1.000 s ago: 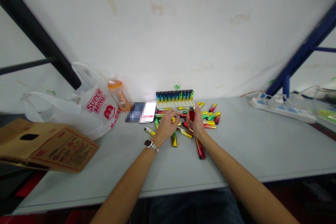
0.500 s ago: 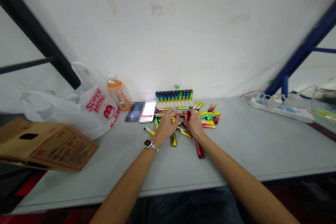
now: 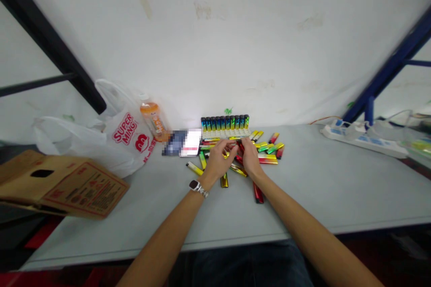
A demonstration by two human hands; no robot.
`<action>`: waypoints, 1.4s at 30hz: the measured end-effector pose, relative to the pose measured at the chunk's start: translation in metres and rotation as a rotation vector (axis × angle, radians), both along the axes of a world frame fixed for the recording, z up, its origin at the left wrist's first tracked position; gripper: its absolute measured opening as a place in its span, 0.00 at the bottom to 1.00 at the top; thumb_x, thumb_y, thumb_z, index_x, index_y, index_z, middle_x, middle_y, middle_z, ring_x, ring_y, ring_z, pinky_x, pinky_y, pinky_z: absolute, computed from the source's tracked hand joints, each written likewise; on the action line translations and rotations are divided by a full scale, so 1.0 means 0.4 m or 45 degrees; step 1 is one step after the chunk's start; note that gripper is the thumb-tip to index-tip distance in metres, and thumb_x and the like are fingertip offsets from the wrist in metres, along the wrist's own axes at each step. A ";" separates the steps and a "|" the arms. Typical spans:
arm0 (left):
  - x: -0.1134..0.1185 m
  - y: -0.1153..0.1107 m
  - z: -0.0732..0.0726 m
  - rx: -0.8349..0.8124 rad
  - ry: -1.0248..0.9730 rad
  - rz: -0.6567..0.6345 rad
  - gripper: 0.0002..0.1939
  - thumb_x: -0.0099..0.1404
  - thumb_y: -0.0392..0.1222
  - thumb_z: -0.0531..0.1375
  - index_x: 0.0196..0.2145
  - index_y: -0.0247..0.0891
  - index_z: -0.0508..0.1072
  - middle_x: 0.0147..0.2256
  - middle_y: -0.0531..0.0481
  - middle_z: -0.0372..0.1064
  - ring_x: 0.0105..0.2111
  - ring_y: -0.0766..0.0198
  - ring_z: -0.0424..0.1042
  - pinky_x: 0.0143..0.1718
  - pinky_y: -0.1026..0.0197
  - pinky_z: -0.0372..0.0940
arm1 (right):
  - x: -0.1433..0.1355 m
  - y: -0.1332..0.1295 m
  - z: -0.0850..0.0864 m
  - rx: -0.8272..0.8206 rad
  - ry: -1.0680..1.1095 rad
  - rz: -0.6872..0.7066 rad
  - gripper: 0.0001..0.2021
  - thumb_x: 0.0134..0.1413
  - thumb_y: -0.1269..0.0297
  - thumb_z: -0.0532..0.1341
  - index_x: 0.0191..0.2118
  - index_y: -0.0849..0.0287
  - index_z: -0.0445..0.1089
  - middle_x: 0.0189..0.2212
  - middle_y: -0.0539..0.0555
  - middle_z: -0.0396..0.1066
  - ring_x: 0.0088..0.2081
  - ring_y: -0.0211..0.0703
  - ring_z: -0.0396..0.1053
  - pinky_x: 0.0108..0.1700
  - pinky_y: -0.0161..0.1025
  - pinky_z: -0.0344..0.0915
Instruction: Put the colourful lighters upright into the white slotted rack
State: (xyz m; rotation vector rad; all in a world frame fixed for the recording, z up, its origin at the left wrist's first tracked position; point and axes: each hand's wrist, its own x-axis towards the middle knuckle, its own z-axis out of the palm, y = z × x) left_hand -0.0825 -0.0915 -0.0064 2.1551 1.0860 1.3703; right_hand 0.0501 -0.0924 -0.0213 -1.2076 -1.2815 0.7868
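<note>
Both hands meet over a loose pile of shiny lighter-like sticks in gold, red, green and yellow. My left hand (image 3: 220, 154), wearing a watch (image 3: 198, 187) at the wrist, has its fingers curled towards the right one; what they grip is hidden. Closed fingers of my right hand (image 3: 249, 156) hold a red lighter-like stick (image 3: 240, 145), only partly visible. Behind them, a row of blue-green lighter-like sticks with black tops (image 3: 225, 123) stands upright in a white tray (image 3: 220, 134). Below the hands lie a gold stick (image 3: 224, 180) and a dark red stick (image 3: 258, 193).
At the left stand an opened cardboard box (image 3: 84, 188), a white plastic bag (image 3: 117, 152) and an orange drink bottle (image 3: 155, 121). A blurred-out phone-like item (image 3: 173, 143) lies beside the pile. A white power strip (image 3: 363, 139) is at the right by the wall.
My left fingers have shifted slightly up and right, closer to my right hand. The red stick shows less between the hands. The whole view has moved a little.
</note>
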 end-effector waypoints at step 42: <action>-0.269 0.347 0.146 -0.238 0.499 0.043 0.07 0.62 0.34 0.63 0.38 0.32 0.80 0.33 0.46 0.79 0.33 0.61 0.75 0.40 0.60 0.69 | 0.012 0.004 0.007 0.085 -0.215 0.109 0.13 0.61 0.54 0.57 0.45 0.56 0.64 0.39 0.54 0.70 0.37 0.44 0.68 0.39 0.40 0.65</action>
